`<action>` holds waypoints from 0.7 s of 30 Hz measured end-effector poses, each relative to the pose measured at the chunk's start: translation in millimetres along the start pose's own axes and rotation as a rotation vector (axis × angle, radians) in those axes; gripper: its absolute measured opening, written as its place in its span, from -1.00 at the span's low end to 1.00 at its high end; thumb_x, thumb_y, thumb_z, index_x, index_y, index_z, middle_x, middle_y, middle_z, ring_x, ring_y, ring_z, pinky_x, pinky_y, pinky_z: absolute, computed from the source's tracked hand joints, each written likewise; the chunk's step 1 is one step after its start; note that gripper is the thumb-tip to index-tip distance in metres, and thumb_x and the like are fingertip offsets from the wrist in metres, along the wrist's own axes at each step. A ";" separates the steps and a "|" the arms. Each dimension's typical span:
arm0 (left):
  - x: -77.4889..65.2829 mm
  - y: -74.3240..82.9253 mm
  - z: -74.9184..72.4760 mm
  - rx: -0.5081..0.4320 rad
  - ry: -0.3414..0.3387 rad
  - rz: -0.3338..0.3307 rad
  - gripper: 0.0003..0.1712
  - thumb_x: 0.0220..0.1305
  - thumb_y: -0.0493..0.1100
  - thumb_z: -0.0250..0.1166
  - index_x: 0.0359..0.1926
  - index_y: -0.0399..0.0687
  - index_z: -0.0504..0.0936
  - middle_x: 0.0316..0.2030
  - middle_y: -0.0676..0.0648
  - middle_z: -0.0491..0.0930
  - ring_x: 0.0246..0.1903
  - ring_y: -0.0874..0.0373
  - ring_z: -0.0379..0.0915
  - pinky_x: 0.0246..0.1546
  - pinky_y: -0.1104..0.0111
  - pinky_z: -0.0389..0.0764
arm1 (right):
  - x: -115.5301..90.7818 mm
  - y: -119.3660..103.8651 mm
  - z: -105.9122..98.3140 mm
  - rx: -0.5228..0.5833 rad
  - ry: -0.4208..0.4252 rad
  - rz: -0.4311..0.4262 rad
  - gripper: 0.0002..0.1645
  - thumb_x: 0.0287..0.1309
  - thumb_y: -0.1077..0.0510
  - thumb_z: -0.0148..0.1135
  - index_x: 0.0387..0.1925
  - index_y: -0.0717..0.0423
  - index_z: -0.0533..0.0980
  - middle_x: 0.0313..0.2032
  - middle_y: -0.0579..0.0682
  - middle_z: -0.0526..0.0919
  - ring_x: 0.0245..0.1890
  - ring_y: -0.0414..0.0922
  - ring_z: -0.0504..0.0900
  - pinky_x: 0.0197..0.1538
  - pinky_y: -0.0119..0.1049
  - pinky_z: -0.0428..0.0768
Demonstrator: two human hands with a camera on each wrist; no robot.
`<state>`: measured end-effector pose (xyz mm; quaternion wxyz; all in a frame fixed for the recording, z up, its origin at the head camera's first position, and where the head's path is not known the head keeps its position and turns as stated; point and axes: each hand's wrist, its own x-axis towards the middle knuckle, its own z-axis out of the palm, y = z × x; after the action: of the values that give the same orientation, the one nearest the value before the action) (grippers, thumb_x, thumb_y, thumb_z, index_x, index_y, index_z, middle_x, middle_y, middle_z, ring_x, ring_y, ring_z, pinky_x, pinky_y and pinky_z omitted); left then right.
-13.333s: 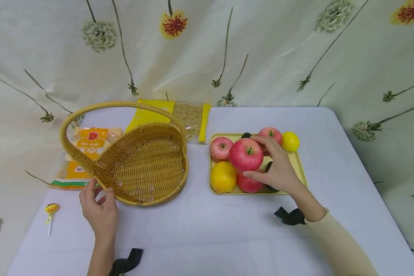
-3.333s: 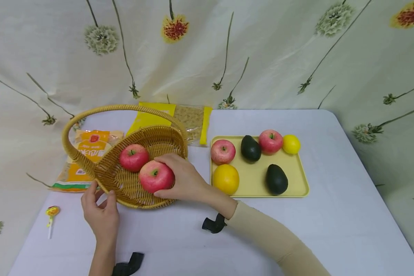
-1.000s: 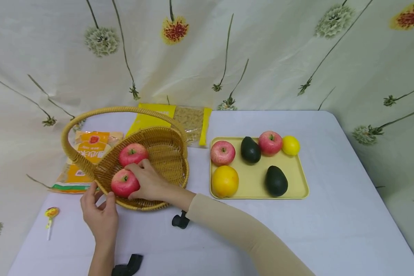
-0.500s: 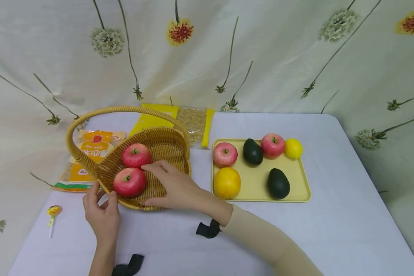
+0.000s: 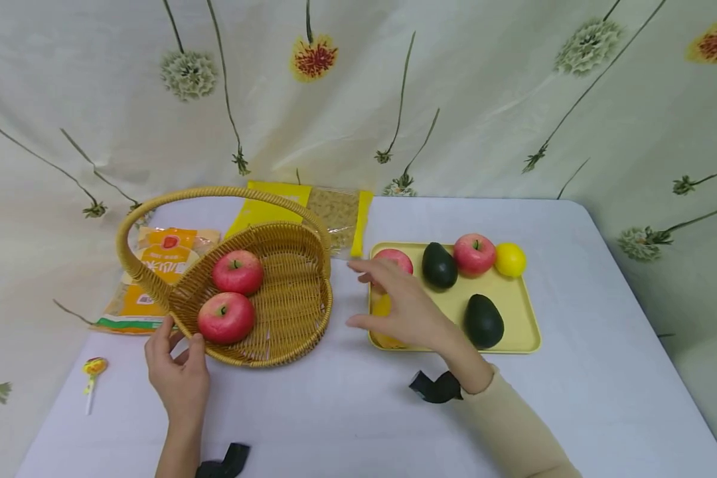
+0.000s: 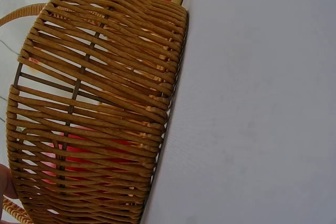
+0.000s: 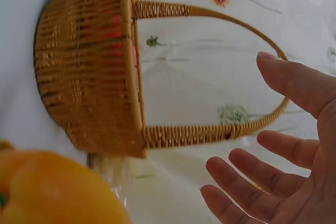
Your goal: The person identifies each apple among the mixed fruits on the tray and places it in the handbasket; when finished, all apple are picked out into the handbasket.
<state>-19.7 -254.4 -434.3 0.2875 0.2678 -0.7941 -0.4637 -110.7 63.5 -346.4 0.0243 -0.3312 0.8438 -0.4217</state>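
My left hand (image 5: 178,372) grips the front-left rim of a wicker basket (image 5: 287,312) with an arched handle; in the left wrist view only a fingertip shows at the rim. Inside the basket, on its left side, lie two red apples, one behind (image 5: 238,271) and one in front (image 5: 226,318). My right hand (image 5: 409,305), with nothing in it and thumb spread from the fingers, is over the left end of a yellow tray (image 5: 522,332). It partly hides an orange (image 7: 52,192) and an apple (image 5: 397,257) there.
On the tray are also two avocados (image 5: 439,265) (image 5: 483,321), an apple (image 5: 475,255) and a lemon (image 5: 510,259). Behind the basket lie a yellow bag (image 5: 334,216) and an orange-and-white bag (image 5: 167,255). A lollipop (image 5: 93,368) lies at the left.
Two apples have gone from the tray into the basket. In the last second my right hand let go of the front apple and moved right to the tray. My left hand stays on the rim.
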 end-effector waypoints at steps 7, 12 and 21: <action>-0.1 -1.6 -0.3 -0.004 0.009 0.020 -0.41 0.37 -0.18 0.13 0.41 0.02 0.33 0.20 -0.09 0.33 0.06 0.46 0.29 -0.09 0.78 0.37 | 0.7 39.0 -21.3 0.031 0.233 0.108 -0.13 -0.02 0.09 0.50 0.33 0.05 0.33 0.27 0.07 0.39 0.23 0.09 0.40 0.22 0.06 0.49; 0.2 -0.8 -0.8 -0.003 0.007 0.010 -0.41 0.37 -0.18 0.13 0.40 0.04 0.33 0.20 -0.08 0.33 0.07 0.44 0.29 -0.08 0.78 0.37 | 3.0 58.4 -26.8 0.036 0.334 0.150 -0.08 -0.02 0.15 0.50 0.37 0.07 0.28 0.32 0.12 0.32 0.27 0.07 0.32 0.29 0.08 0.40; -0.1 -1.2 -0.1 -0.010 0.010 0.018 -0.41 0.37 -0.18 0.13 0.40 0.04 0.34 0.19 -0.07 0.34 0.06 0.43 0.31 -0.08 0.78 0.37 | 6.2 73.9 -25.9 0.049 0.309 0.255 -0.01 0.00 0.07 0.49 0.42 0.09 0.21 0.37 0.16 0.23 0.30 0.11 0.27 0.31 0.11 0.37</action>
<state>-19.4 -254.8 -435.3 0.2970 0.2618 -0.7927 -0.4636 -163.6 109.4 -382.0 -0.0443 -0.1520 0.8621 -0.4814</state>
